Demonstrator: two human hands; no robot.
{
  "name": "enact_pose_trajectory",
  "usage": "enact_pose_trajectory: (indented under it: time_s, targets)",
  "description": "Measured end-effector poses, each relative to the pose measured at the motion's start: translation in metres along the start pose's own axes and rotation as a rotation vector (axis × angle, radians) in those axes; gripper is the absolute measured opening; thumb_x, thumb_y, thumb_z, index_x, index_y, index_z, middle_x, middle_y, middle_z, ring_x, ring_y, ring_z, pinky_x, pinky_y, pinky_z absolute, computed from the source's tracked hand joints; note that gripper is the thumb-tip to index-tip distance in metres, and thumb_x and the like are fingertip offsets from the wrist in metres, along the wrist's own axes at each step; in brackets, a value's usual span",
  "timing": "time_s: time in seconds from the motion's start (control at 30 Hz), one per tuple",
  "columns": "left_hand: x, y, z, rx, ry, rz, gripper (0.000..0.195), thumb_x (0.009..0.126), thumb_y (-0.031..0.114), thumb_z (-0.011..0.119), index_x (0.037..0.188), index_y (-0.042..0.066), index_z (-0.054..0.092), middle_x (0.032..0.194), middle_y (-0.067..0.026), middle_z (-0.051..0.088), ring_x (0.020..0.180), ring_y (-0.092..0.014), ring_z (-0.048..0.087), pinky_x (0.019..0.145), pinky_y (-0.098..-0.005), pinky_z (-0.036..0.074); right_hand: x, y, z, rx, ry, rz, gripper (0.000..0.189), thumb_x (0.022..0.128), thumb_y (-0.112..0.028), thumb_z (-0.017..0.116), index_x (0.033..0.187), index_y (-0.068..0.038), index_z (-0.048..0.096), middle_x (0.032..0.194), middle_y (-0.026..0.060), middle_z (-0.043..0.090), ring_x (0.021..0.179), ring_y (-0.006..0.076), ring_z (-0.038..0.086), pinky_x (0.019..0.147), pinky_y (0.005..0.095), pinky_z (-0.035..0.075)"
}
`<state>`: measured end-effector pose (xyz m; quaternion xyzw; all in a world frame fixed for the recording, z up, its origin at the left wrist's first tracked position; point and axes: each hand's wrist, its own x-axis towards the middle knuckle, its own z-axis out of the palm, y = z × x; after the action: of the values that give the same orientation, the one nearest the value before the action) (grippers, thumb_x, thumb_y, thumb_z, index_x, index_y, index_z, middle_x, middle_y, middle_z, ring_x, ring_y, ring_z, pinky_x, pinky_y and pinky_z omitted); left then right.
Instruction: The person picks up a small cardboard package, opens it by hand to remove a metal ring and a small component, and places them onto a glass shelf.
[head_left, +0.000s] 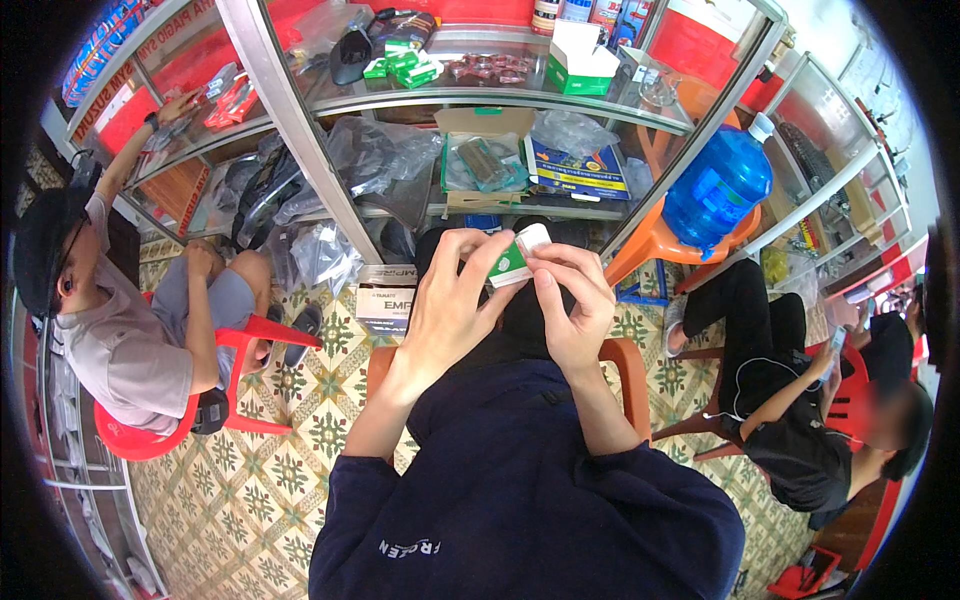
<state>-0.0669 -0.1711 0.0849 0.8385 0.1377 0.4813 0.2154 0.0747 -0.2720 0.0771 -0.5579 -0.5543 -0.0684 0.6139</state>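
Observation:
Above my lap, my left hand (454, 300) grips a small green-and-white cardboard box (510, 264) by its left side. My right hand (574, 300) pinches the box's white end from the other side, thumb and fingers close together. What the box contains cannot be seen. Straight ahead, on the upper glass shelf (465, 94) of a display cabinet, lie several similar green-and-white boxes (409, 67). Red-wrapped small parts (491, 67) are spread to their right. Beside those stands a larger green-and-white carton (579, 67) with its white lid raised.
A blue water bottle (718, 184) rests on an orange plastic chair (645, 251) at right. The lower shelf holds an opened carton (484, 161) and plastic-wrapped parts (375, 154). One person (127, 337) sits at left, reaching into the cabinet; another (802, 442) sits at right holding a phone.

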Motion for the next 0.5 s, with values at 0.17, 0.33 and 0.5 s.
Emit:
enact_pose_trajectory:
  time_s: [0.17,0.33,0.5]
  targets:
    - [0.003,0.008,-0.005,0.038,-0.028,-0.084,0.062,0.079,0.005,0.084,0.135,0.008,0.057,0.114,-0.0159,0.053,0.098,-0.033,0.065,0.078,-0.0414,0.057,-0.002,-0.006,0.003,0.132,0.036,0.075,0.015,0.086,-0.001,0.074,0.101,-0.001,0.076,0.115,0.0134,0.057,0.101,0.0235,0.059,0.087,0.0348,0.050]
    - [0.003,0.006,-0.001,-0.052,0.027,-0.077,0.047,0.082,0.007,0.082,0.123,0.006,0.059,0.105,-0.0161,0.056,0.088,-0.034,0.067,0.073,-0.0411,0.057,-0.003,0.004,0.005,0.168,0.082,0.044,0.013,0.085,0.003,0.073,0.098,0.001,0.073,0.111,0.0143,0.066,0.101,0.0247,0.064,0.089,0.0342,0.052]
    - [-0.006,-0.007,0.005,-0.163,-0.046,-0.131,0.038,0.083,0.006,0.081,0.112,0.005,0.056,0.093,-0.0156,0.061,0.082,-0.036,0.069,0.070,-0.0398,0.056,-0.004,0.006,0.007,0.147,-0.088,-0.040,0.014,0.085,0.003,0.073,0.099,0.001,0.076,0.112,0.0139,0.071,0.095,0.0265,0.069,0.087,0.0350,0.054]
